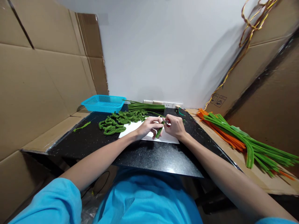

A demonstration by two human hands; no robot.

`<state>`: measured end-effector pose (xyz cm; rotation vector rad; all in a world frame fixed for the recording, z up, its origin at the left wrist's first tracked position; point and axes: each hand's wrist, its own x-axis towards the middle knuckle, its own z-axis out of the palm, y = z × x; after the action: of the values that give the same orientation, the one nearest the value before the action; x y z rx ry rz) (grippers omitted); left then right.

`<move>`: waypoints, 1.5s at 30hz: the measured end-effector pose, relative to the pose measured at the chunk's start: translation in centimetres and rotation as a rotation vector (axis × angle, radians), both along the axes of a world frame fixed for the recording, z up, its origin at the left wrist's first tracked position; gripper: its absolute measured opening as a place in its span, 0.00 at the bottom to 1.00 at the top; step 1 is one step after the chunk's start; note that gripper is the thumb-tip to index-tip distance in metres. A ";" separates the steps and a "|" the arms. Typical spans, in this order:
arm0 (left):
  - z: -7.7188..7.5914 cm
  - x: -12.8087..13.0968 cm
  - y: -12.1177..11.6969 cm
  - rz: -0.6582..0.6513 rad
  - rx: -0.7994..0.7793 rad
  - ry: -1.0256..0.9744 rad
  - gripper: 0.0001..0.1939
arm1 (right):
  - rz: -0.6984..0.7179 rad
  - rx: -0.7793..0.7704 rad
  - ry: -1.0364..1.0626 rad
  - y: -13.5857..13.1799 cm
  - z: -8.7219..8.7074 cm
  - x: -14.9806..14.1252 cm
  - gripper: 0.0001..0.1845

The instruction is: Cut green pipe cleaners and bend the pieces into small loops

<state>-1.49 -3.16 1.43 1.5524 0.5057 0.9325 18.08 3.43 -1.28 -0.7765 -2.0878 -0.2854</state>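
Observation:
Over a white sheet of paper (130, 130), my left hand (147, 127) pinches a folded piece of dark green pipe cleaner (159, 132) that points down toward me. Close against it, the fingers of my right hand (176, 127) are closed around a small red-handled tool (168, 123), whose metal end meets the top of the green piece. My fingers hide most of the tool, so its exact kind is unclear. Left of the paper lies a pile of looped green pipe cleaners (114, 124). Straight dark green pipe cleaners (146, 107) lie bundled behind it.
A blue plastic basket (102, 108) stands at the back left of the black tabletop (149, 160). Power sockets (168, 105) line the wall. To the right, orange strips (230, 140) and bright green strips (252, 149) rest on cardboard. A twisted yellow-brown cord (227, 76) hangs above.

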 end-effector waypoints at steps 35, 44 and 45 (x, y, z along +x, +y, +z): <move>0.2 0.2 -0.4 0.014 -0.020 -0.010 0.15 | 0.049 -0.057 -0.007 -0.2 0.3 0.1 0.11; 0.1 0.2 -0.3 0.000 -0.019 -0.020 0.15 | 0.049 -0.058 -0.024 -0.3 0.3 0.1 0.11; 0.1 0.2 -0.3 -0.003 -0.018 -0.023 0.15 | 0.049 -0.058 -0.023 -0.3 0.3 0.1 0.11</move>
<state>-1.28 -3.43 1.49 1.5242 0.4937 0.9403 18.14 3.16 -0.98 -0.7586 -2.1420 -0.2089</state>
